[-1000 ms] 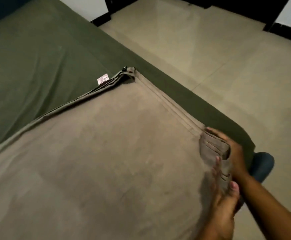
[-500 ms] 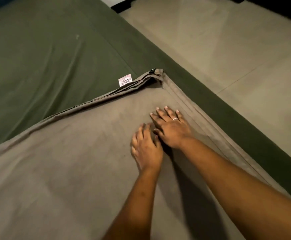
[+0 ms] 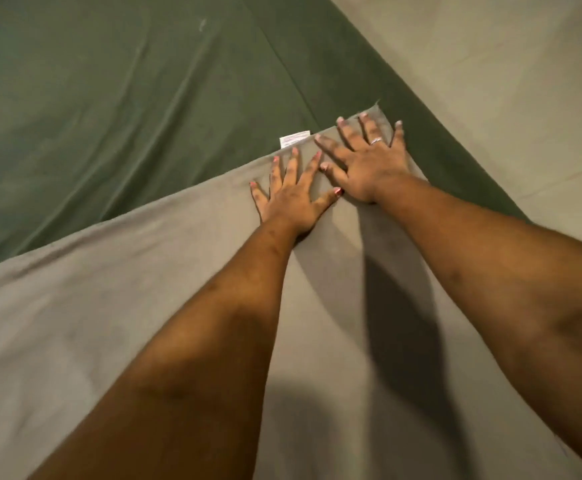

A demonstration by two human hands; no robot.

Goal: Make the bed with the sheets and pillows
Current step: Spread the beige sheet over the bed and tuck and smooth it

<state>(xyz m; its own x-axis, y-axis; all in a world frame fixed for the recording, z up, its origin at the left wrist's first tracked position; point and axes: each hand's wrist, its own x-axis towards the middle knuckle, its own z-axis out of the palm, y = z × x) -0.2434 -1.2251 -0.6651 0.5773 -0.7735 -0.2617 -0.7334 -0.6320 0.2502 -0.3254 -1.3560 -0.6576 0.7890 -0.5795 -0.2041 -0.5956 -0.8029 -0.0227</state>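
On the bed (image 3: 435, 140), near its right edge, the grey-brown sheet (image 3: 137, 292) lies over the green sheet (image 3: 109, 98). Its far corner is under both hands. The left hand (image 3: 293, 199) presses flat on it, fingers straight and spread apart. The right hand (image 3: 369, 164) lies just beside it, flat too, fingers apart, with a ring (image 3: 376, 141) on one. A white label (image 3: 294, 138) shows just beyond the left fingertips. The beige floor (image 3: 507, 81) is at the right.

A plain grey-brown folded sheet (image 3: 144, 306) was laid over a plain dark green bed sheet (image 3: 109, 98). A white label (image 3: 294, 138) was seen at its edge, and the floor (image 3: 507, 81) was beige.
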